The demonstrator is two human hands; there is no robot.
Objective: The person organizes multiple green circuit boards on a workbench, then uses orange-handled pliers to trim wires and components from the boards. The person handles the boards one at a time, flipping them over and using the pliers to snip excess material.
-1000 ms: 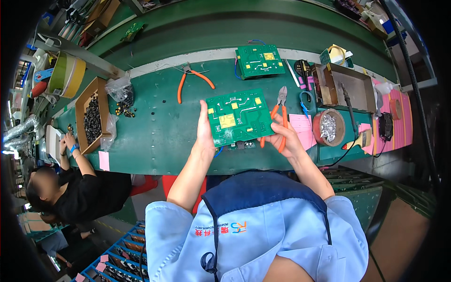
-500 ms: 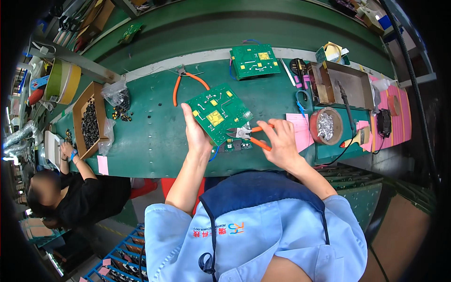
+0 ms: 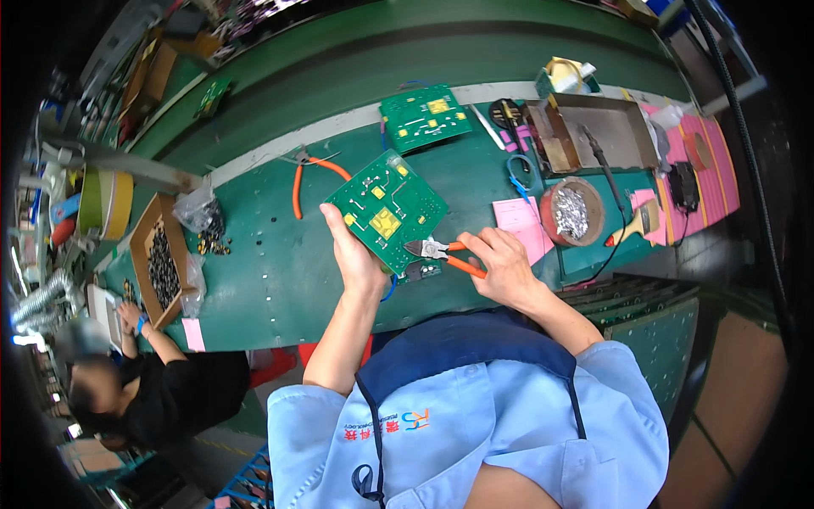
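Observation:
My left hand (image 3: 354, 259) grips a green circuit board (image 3: 401, 197) by its left and lower edge, tilted above the bench. Yellow patches and small solder points mark its face. In my right hand (image 3: 500, 265) is a pair of cutting pliers (image 3: 434, 250) with orange handles, its jaw tips at the board's lower right corner. Whether the jaws close on anything is too small to tell. Partly hidden beneath the held board, another board with components (image 3: 421, 271) lies on the bench, and a blue wire shows near it.
Behind lie another green board (image 3: 426, 117) and orange-handled pliers (image 3: 303, 174). To the right are a round tub of silvery scraps (image 3: 549, 222), a metal tray (image 3: 632, 127), a soldering iron (image 3: 604, 161) and a brush (image 3: 640, 222). At left, a co-worker sits by a cardboard box (image 3: 146, 227) of black parts.
My view has turned slightly, so bench items appear shifted. The board stays in my left hand, and the pliers' jaws now sit over its lower right corner.

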